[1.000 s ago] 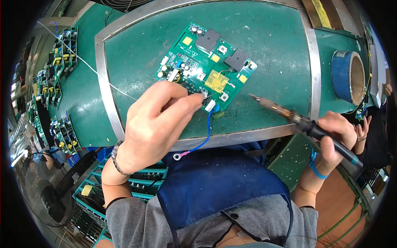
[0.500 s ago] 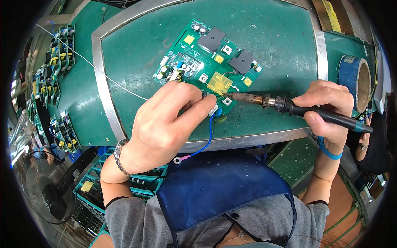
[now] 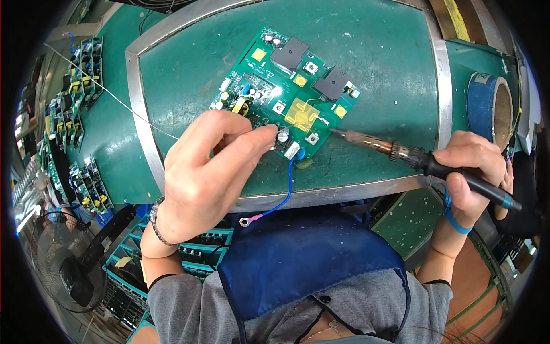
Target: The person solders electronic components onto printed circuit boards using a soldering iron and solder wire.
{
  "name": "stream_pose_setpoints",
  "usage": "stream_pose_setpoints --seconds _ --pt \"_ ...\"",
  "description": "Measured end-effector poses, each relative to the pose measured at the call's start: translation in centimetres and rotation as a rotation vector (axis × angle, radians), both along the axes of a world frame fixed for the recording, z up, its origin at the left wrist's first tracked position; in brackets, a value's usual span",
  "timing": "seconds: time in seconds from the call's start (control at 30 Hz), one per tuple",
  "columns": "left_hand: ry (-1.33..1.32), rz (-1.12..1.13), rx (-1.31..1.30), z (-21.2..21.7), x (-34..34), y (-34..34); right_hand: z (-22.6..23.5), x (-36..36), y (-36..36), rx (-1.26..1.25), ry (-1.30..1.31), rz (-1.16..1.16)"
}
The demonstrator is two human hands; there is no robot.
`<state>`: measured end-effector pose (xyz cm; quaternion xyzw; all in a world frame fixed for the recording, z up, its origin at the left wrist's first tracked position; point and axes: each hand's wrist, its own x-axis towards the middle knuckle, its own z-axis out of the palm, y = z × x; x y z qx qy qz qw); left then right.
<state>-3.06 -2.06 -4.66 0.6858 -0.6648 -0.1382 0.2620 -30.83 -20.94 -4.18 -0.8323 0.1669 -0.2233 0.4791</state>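
a dark blue cloth apron (image 3: 309, 258) lies nearest. beyond it, a blue insulated lead with a pink sleeve and metal ring (image 3: 291, 184) hangs over the worktop's near edge. the left hand (image 3: 203, 169) has thumb and forefinger pinched together on a thin silvery wire (image 3: 117, 96) running in from upper left. the right hand (image 3: 472, 172) is curled around a black-handled soldering iron with a brownish metal barrel (image 3: 421, 160), its tip at the board's right edge; contact cannot be told. the green rectangular circuit board (image 3: 291, 94) lies tilted on the green metal-edged worktop (image 3: 384, 69), by the left fingertips.
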Motion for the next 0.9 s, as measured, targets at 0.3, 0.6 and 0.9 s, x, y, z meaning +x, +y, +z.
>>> stream_pose_setpoints --seconds 0.3,0.6,0.9 --pt "-0.186 -0.117 0.032 0.5 1.1 -0.3 0.2 -6.2 6.6 -0.312 -0.085 -0.958" --pt "-0.340 -0.236 -0.106 -1.3 2.1 0.0 -1.0 -7.8 6.2 -0.704 -0.034 -1.159" --pt "-0.539 -0.295 -0.473 -1.7 3.5 0.1 -1.0 -8.2 6.2 -0.698 -0.151 -1.216"
